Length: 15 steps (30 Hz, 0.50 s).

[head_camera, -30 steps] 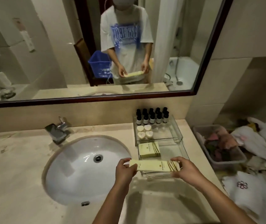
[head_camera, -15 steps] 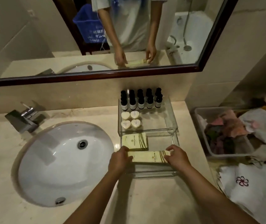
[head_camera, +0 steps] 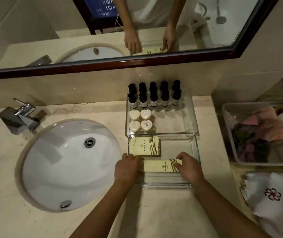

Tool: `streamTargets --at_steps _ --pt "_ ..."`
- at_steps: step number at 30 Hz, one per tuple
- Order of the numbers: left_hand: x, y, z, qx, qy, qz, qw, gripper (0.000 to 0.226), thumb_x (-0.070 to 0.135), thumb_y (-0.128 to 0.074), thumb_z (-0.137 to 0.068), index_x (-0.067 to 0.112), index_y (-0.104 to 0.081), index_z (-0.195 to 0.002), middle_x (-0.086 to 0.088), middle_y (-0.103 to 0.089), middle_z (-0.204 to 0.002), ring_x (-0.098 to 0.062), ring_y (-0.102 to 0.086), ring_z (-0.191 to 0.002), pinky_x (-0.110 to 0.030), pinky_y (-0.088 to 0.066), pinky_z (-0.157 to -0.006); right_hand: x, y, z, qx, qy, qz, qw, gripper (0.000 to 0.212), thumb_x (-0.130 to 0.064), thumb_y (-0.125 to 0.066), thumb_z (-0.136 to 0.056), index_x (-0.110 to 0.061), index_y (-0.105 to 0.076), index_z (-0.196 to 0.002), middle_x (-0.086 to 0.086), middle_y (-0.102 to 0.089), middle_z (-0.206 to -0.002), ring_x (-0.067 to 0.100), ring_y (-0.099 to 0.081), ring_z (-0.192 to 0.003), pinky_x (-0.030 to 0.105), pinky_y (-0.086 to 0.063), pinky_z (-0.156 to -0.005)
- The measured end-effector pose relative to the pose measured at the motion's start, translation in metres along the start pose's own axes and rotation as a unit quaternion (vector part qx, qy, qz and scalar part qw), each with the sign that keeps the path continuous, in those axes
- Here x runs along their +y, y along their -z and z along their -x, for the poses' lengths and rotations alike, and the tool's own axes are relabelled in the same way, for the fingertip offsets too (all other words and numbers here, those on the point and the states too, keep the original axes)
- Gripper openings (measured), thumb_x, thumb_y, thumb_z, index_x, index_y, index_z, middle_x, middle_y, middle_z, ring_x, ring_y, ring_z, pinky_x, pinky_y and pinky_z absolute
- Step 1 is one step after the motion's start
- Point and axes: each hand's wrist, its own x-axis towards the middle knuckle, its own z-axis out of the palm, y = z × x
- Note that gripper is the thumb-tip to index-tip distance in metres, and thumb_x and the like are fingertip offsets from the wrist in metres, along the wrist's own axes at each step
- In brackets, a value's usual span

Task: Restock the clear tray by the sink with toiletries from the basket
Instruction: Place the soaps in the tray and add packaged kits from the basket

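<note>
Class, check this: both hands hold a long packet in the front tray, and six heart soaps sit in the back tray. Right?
No. The head view shows four heart soaps, not six, in the back tray. The left hand and right hand hold the packet in the front tray.

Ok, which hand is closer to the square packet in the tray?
Left. The left hand is at the square packet's near left corner; the right hand is off past its right edge. Both hold the long packet.

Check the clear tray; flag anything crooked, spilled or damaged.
Nothing stands out. The bottles stand upright in rows, the heart soaps sit in a neat square, and the left hand and right hand hold the long packet flat in the tray.
</note>
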Motion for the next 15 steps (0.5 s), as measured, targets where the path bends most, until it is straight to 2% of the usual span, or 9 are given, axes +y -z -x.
streamTargets --at_steps 3,6,9,12,15 --pt "-0.004 0.001 -0.003 -0.005 -0.012 0.009 1.0 0.051 0.036 -0.06 -0.086 0.031 -0.042 -0.133 0.001 -0.048 -0.124 -0.018 -0.043 -0.115 -0.028 -0.046 -0.082 0.0 -0.002 0.001 -0.009 0.019 0.044 0.999 0.031 -0.016 -0.067 -0.083 -0.012 -0.056 -0.112 0.009 -0.063 -0.11 0.021 -0.062 -0.097 0.022 -0.043 -0.066" --pt "-0.005 0.002 -0.003 -0.015 -0.029 -0.002 0.999 0.051 0.038 -0.059 -0.086 0.027 -0.042 -0.133 0.0 -0.047 -0.125 -0.018 -0.042 -0.115 -0.027 -0.045 -0.081 0.003 -0.004 0.004 -0.032 0.036 0.079 0.996 0.043 -0.014 -0.069 -0.079 -0.017 -0.05 -0.118 0.009 -0.052 -0.113 0.022 -0.056 -0.101 0.03 -0.049 -0.081" --pt "-0.008 0.002 -0.001 -0.026 -0.036 -0.002 0.999 0.05 0.036 -0.059 -0.087 0.021 -0.041 -0.131 -0.001 -0.046 -0.128 -0.019 -0.041 -0.117 -0.028 -0.045 -0.082 0.004 -0.008 0.008 -0.034 0.049 0.114 0.992 0.038 -0.011 -0.066 -0.079 -0.02 -0.049 -0.112 0.006 -0.047 -0.11 0.021 -0.055 -0.095 0.034 -0.052 -0.082" --pt "-0.011 0.002 0.002 -0.037 -0.045 0.015 0.998 0.048 0.033 -0.057 -0.089 0.021 -0.041 -0.132 -0.002 -0.045 -0.131 -0.019 -0.04 -0.119 -0.028 -0.045 -0.085 0.003 -0.01 0.01 -0.039 0.057 0.118 0.991 0.034 -0.011 -0.066 -0.079 -0.02 -0.051 -0.109 0.003 -0.044 -0.108 0.019 -0.056 -0.092 0.029 -0.052 -0.079" --pt "-0.013 0.002 0.004 -0.041 -0.056 0.021 0.997 0.047 0.034 -0.056 -0.09 0.02 -0.042 -0.133 -0.002 -0.044 -0.133 -0.019 -0.041 -0.119 -0.029 -0.045 -0.087 0.002 -0.01 0.009 -0.048 0.062 0.123 0.989 0.033 -0.01 -0.065 -0.081 -0.017 -0.053 -0.111 0.005 -0.043 -0.112 0.021 -0.057 -0.097 0.027 -0.051 -0.08"
